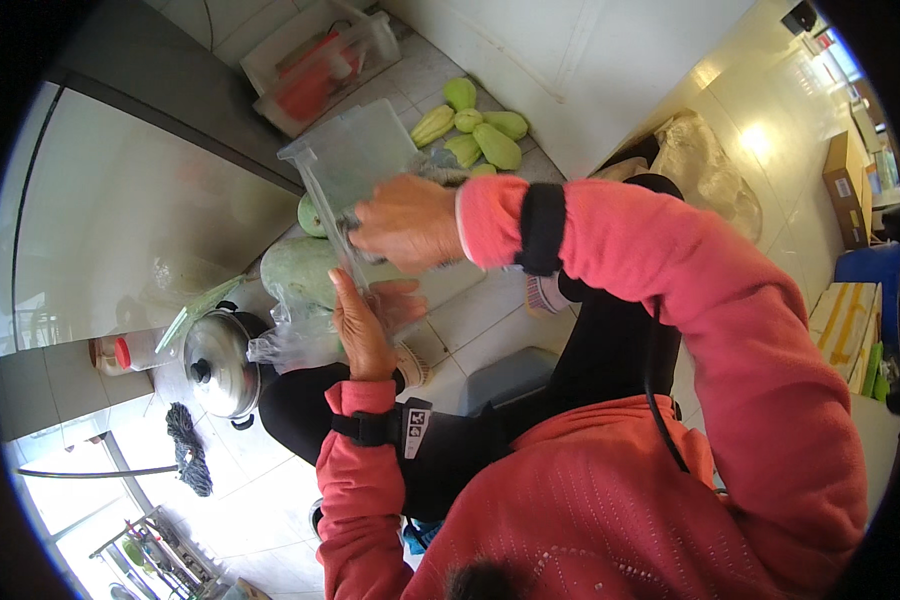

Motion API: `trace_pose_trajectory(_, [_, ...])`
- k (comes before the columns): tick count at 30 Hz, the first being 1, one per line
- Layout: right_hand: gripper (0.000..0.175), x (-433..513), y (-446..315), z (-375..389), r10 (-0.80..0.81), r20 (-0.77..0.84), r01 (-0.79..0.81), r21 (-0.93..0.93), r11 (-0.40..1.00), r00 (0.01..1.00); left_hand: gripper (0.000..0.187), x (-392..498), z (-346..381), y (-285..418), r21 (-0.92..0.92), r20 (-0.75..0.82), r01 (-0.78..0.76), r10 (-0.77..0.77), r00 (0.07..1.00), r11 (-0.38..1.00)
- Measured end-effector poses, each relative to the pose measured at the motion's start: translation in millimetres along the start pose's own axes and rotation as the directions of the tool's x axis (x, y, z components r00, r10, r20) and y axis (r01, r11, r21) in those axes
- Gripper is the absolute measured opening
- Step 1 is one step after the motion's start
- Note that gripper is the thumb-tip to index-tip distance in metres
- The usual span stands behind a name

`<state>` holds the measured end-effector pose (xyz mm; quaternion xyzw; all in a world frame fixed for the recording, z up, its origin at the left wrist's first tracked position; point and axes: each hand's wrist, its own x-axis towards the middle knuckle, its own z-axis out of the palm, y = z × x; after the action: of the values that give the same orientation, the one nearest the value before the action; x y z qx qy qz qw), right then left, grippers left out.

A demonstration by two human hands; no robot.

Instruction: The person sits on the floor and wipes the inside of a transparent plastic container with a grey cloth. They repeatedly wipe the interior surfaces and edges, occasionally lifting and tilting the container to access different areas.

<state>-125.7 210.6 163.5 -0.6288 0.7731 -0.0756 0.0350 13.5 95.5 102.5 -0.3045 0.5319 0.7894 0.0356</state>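
Observation:
A clear plastic bin (365,142) is tilted in front of me, above the tiled floor. My left hand (367,334) grips its near rim, with the thumb on the outside and the fingers showing through the plastic. Bunched under my right hand (409,223) is a grey cloth (442,166), which touches the bin's side. Some blur on that hand hides how the fingers close around the cloth. Beneath and beside the bin lie a large pale-green melon (292,270) and a crumpled clear plastic bag (296,345).
Several chayotes (499,144) lie by the white panel. Behind the bin stands another clear bin (379,45) with red items. A lidded metal pot (214,364), a red-lidded jar (131,352) and a dark mop head (187,450) are at left. A grey-blue stool (510,375) sits between my legs.

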Motion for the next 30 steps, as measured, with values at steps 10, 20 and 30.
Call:
trace_pose_trajectory(10, [0.021, -57.3, -32.8, 3.5, -0.082, -0.049, 0.08, -0.048, 0.996, 0.995, 0.064, -7.1, 19.8, -5.6, -0.069, 0.006, -0.22, 0.221, 0.975, 0.973])
trace_pose_trajectory(20, [0.033, 12.1, 24.4, 5.7, 0.125, -0.088, -0.132, -0.081, 0.988, 0.988, 0.071, -7.4, 4.5, 9.2, -0.014, -0.014, -0.041, 0.041, 0.999, 0.999])
trace_pose_trajectory(30, [0.012, 44.9, 39.6, 7.3, 0.148, -0.178, -0.159, -0.044, 0.986, 0.973, 0.073, -6.5, 2.3, 9.3, 0.016, -0.004, -0.116, 0.116, 0.993, 0.993])
